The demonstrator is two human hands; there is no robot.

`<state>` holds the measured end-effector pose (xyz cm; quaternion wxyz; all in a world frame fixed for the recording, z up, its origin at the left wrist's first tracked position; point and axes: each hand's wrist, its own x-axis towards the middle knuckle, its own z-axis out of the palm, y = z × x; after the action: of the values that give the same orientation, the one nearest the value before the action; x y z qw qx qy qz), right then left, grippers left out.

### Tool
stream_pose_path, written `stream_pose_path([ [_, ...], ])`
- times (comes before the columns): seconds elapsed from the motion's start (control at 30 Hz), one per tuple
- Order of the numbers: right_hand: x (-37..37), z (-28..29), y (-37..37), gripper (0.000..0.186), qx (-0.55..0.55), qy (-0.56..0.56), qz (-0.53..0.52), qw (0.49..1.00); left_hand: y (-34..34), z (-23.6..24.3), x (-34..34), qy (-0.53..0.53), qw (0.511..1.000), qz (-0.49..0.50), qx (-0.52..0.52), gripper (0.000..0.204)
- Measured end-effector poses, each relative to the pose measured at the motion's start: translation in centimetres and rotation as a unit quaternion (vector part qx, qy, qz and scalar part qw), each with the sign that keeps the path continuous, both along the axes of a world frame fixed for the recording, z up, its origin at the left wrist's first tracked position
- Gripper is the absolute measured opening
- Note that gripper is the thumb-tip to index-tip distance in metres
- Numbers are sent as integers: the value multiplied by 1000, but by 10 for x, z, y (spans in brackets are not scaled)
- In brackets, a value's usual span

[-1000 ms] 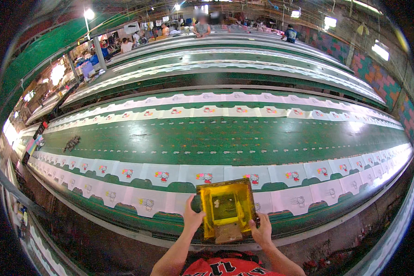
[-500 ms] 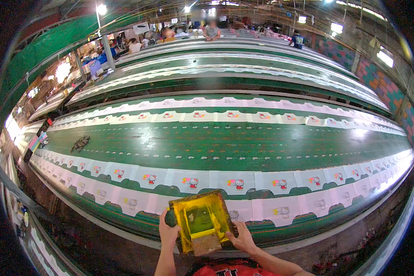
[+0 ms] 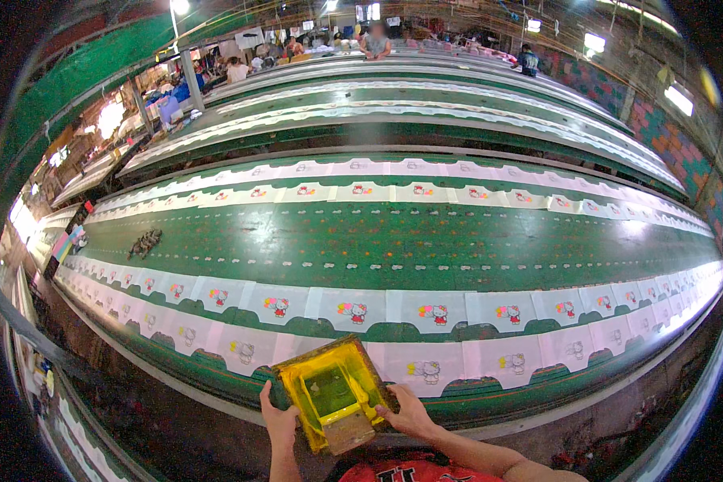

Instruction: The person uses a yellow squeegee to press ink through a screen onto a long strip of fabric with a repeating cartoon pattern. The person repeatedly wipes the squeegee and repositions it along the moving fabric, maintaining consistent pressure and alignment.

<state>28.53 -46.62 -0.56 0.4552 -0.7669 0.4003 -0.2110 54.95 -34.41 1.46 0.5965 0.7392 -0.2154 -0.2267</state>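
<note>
A yellow-stained screen-printing frame (image 3: pixel 299 395) is held tilted over the near edge of the long green table (image 3: pixel 337 277). Yellow ink rings its small green-looking window, and a brown wooden block, seemingly a squeegee (image 3: pixel 350 433), rests at its near side. My left hand (image 3: pixel 279 419) grips the frame's left edge, thumb on the near side. On the opposite edge, my right hand (image 3: pixel 410 413) is closed with its thumb over the rim. Just beyond lie pale cloth pieces (image 3: pixel 490 359) printed with a partly coloured cartoon cat; the row behind (image 3: pixel 390 309) bears red and yellow-pink prints.
Further cloth rows (image 3: pixel 388 192) run along the table's far side. A dark clump (image 3: pixel 145 243) sits on the green surface at left. More long tables (image 3: pixel 377 120) stretch behind, with a few people (image 3: pixel 375 44) at the back. A patchwork wall (image 3: pixel 667 136) stands right.
The frame and both hands have shifted left along the table, and the frame has turned counterclockwise. The cloth rows appear further right in view. Both hands keep their hold.
</note>
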Motion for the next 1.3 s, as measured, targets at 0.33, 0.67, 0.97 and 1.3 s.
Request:
stream_pose_path([
  [0.33,25,9,4,66,16,18,2,1000,-2,2,24,-26,999,-2,-31,89],
  [0.67,39,-10,12,76,0,-8,9,1000,1,8,46,-164,983,-8,88,84],
  [0.97,12,-1,11,78,6,-36,-48,998,-58,36,25,-104,989,-85,59,83],
  [1.3,-84,-17,-15,70,-78,36,-232,969,-139,-13,-71,-120,972,-203,15,84],
])
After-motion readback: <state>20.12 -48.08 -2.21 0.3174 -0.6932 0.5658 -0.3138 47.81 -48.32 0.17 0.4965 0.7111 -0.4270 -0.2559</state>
